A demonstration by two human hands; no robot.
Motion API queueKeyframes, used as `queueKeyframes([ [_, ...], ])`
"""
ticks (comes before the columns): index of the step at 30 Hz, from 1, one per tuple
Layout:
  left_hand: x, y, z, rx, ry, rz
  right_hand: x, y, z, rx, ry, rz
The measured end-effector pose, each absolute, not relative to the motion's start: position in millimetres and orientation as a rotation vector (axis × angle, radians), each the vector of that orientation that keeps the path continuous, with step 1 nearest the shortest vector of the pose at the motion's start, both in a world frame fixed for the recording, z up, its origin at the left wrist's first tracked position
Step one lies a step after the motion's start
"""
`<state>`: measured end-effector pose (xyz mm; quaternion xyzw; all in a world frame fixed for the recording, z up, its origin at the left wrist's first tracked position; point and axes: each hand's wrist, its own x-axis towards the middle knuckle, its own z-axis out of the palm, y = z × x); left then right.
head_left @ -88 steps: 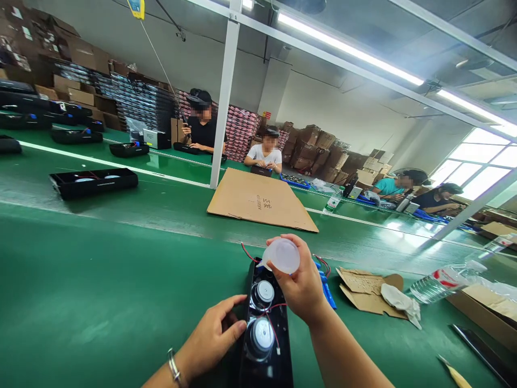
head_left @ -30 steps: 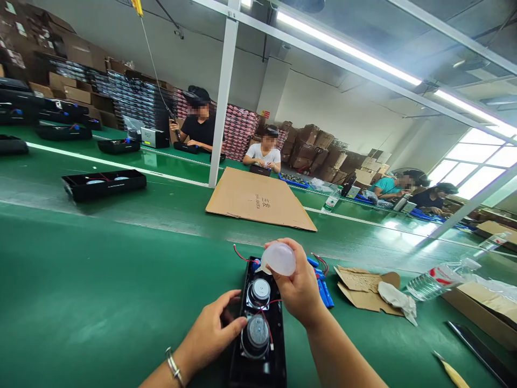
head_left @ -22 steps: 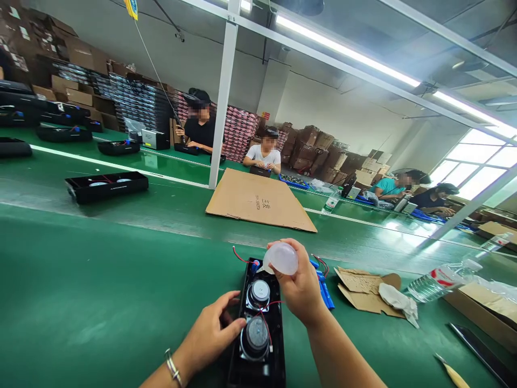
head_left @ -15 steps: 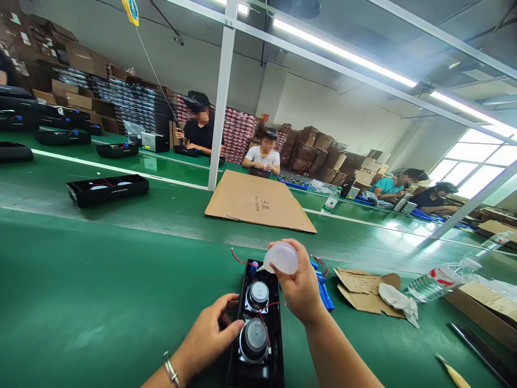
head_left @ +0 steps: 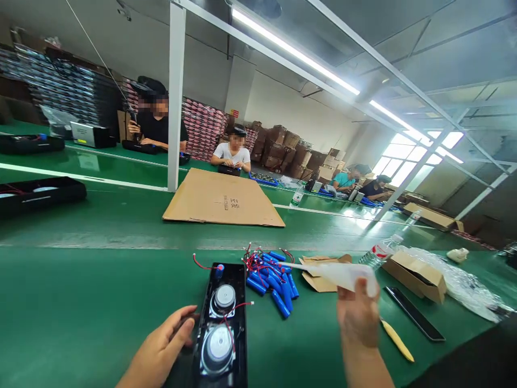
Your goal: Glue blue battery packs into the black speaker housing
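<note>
A black speaker housing (head_left: pixel 240 334) lies lengthwise before me, with two round speaker drivers (head_left: pixel 224 298) set in it and thin red wires loose over them. At its far end sits a blue cell (head_left: pixel 219 271) with a red lead reaching out to the left. My left hand (head_left: pixel 161 347) is at the housing's left side, thumb and fingers apart, gripping nothing visible. To the right, my right hand (head_left: pixel 359 310) grips a translucent squeeze bottle (head_left: pixel 335 276), tipped sideways, its long nozzle pointing left above a heap of blue battery cells (head_left: pixel 278 285) with red wires.
Cardboard scraps (head_left: pixel 319 280), a water bottle (head_left: pixel 382 250), an open carton (head_left: pixel 420 272), a black strip (head_left: pixel 414 312) and a yellow-handled tool (head_left: pixel 398 340) lie on the right. A flat cardboard sheet (head_left: pixel 222 202) lies ahead, beside a white post (head_left: pixel 176 102). Several co-workers sit across the bench.
My right hand has carried the squeeze bottle off the housing's far end to the right. My left thumb has come off the housing's edge. The view has turned right, showing the battery heap.
</note>
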<state>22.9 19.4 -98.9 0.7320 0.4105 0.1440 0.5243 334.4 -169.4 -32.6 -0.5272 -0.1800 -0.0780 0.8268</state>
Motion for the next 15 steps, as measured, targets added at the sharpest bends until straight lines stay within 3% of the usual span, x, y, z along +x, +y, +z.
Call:
queueKeyframes([
  [6, 27.2, 18.2, -95.6, 1.761, 0.964, 0.301, 415.3, -242.4, -94.4, -1.2, -0.04, -0.292],
  [11, 25.8, 19.4, -97.2, 1.773, 1.01, 0.308, 426.5, -256.4, -148.6, -1.362, 0.043, -0.203],
  [15, 25.5, 17.3, -94.0, 1.791, 1.053, 0.353, 427.3, -257.6, -161.9, -1.528, 0.001, -0.186],
])
